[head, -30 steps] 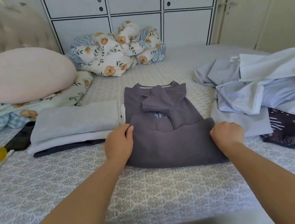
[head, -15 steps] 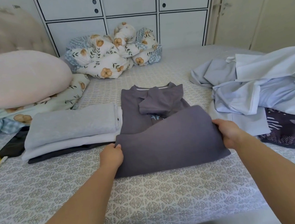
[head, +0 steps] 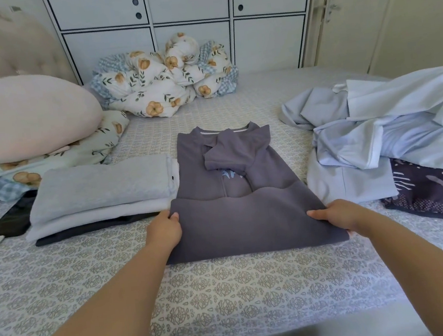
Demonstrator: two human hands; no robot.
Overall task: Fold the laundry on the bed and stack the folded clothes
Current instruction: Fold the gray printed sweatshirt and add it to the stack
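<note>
A gray shirt lies flat in the middle of the bed, with its sleeves tucked in on top. Its bottom part is turned up over the near half. The left hand pinches the left corner of that turned-up part, thumb on top. The right hand holds the right corner the same way. Both hands are closed on the cloth, and nothing else is in them.

I think this is the step where the shirt gets folded in half, bottom to top. Next, the hands would need to carry that edge up to the collar and lay it down straight, so the corners line up. Then the cloth will want a pat to make it flat.

Just left of the gray shirt sits a stack of folded clothes, light gray on top and something dark at the bottom. The folded shirt should go on that stack, I guess. Just right of the gray shirt is a messy pile of pale blue clothes, with a dark spotted piece under it. Those are not folded yet, so lots of the job is left.

Beyond the gray shirt is a bunched flowery blanket. Far to its left is a big pink pillow.
</note>
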